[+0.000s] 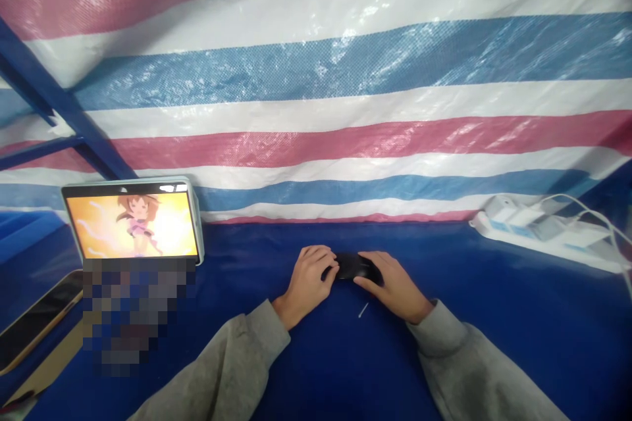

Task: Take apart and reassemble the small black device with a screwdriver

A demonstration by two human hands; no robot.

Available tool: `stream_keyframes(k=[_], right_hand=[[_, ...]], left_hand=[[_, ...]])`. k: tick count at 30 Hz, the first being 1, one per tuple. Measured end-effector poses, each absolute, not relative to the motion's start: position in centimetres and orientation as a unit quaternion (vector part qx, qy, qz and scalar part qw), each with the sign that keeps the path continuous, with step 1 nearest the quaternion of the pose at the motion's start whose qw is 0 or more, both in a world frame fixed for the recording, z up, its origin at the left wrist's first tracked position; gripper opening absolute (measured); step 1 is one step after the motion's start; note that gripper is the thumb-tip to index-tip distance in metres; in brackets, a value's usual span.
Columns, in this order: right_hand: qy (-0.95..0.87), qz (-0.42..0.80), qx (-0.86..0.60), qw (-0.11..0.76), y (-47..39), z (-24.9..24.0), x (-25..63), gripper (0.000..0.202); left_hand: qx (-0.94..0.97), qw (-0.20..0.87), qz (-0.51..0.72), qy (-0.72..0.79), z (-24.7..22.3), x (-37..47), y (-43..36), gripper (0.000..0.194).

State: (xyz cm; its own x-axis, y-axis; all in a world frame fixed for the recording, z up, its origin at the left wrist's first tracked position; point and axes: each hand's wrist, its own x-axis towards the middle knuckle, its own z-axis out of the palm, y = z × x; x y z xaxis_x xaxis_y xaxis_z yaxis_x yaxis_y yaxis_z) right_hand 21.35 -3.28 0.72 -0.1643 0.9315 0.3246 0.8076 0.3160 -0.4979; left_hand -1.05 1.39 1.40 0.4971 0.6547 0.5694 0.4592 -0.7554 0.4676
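Note:
A small, dark, rounded object (351, 267) with a slight sheen lies low over the blue tabletop, between my two hands. Its kind I cannot make out. My left hand (312, 271) is closed on its left end, with thumb and fingertips pressed near its edge. Curled round the right end is my right hand (388, 276), thumb at the near side and fingers at the far side. On the table just below the object lies a thin white stick (363, 310), apart from both hands.
At left a tablet (133, 223) stands upright, playing a cartoon. A phone (39, 319) lies nearer, beside a pixelated patch. A white power strip (543, 233) with plugs and cables sits at right. Striped plastic sheeting (316, 72) hangs behind, with a blue frame (64, 105) at left.

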Motion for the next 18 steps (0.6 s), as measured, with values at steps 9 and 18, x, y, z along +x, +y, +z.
stream_keyframes(k=[9,18], right_hand=[[-0.755,0.115,-0.576,0.292,-3.23,0.73,21.35,0.048],[-0.751,0.102,-0.582,0.295,-3.05,0.22,21.96,0.048]], left_hand=[[0.858,0.125,0.375,0.327,0.90,-1.09,1.34,0.011],[0.864,0.131,0.380,0.302,0.60,-1.04,1.62,0.015]])
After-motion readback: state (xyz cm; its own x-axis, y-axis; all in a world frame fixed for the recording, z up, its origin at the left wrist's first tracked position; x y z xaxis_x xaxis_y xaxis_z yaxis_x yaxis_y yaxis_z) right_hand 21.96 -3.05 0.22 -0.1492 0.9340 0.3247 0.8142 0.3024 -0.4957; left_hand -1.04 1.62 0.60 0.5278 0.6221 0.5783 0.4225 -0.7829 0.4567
